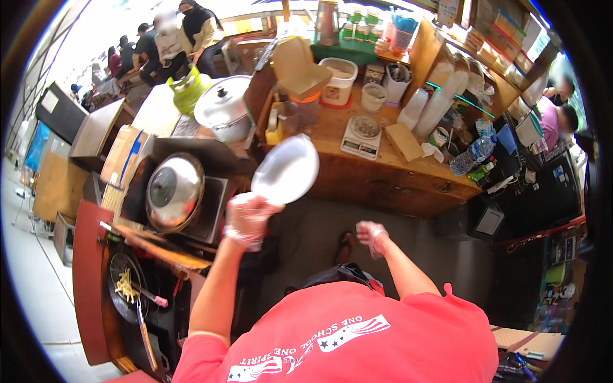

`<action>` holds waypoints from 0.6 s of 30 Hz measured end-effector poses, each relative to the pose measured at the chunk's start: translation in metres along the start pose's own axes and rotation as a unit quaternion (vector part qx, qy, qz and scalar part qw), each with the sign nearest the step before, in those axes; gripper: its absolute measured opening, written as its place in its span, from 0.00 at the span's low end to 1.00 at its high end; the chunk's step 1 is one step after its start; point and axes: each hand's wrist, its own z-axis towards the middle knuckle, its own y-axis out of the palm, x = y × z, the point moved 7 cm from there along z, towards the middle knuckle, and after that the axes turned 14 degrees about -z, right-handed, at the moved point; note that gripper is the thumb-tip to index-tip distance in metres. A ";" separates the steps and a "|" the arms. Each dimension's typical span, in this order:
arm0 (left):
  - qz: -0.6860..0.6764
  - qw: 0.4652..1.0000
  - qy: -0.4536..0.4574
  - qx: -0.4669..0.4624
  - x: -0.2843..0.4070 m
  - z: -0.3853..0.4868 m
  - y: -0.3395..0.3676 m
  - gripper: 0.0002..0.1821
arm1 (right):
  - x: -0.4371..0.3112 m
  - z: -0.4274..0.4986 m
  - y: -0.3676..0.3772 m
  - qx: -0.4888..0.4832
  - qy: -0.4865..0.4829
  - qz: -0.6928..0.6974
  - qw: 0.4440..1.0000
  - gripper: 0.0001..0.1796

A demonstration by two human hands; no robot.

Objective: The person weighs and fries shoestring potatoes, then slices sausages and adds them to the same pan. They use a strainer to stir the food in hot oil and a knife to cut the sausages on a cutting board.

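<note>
My left hand point(250, 218), in a clear plastic glove, grips the rim of a white bowl point(286, 168). The bowl is tilted, its pale inside facing up, and motion blurs it. To its left is a round pan lid point(175, 193) of metal and glass, over a pan on the stove point(207, 206). My right hand point(374, 238), gloved too, hangs over the dark floor with loosely bent fingers; I see nothing in it, though its palm is hidden. On the wooden counter point(330, 165) ahead stands a digital kitchen scale point(360, 148) bearing a small tub point(365, 127).
A lidded pot point(225, 107) and green gas cylinder point(188, 93) stand at left. A strainer point(129, 265) at lower left holds fries point(126, 286). Stacked plastic cups point(435, 112) and a water bottle point(471, 157) stand right. Several people point(201, 33) sit beyond.
</note>
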 end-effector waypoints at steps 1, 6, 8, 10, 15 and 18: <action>0.047 0.996 -0.007 -0.071 -0.026 0.018 0.056 0.12 | -0.030 0.005 -0.011 -0.003 0.006 0.059 0.998 0.38; 0.080 0.966 0.095 -0.226 -0.113 0.120 0.270 0.06 | -0.187 0.051 -0.086 -0.046 -0.082 0.229 0.969 0.55; 0.100 0.966 0.103 -0.216 -0.132 0.161 0.321 0.08 | -0.228 0.090 -0.116 -0.002 -0.135 0.197 0.971 0.47; 0.101 0.969 0.104 -0.198 -0.140 0.193 0.351 0.19 | -0.261 0.136 -0.141 0.073 -0.164 0.078 0.981 0.33; 0.016 0.991 -0.131 0.014 -0.187 0.230 0.351 0.26 | -0.284 0.199 -0.169 0.253 -0.129 -0.095 0.954 0.22; 0.108 0.946 -0.305 -0.008 -0.238 0.243 0.357 0.25 | -0.282 0.215 -0.169 0.288 -0.060 -0.139 0.946 0.20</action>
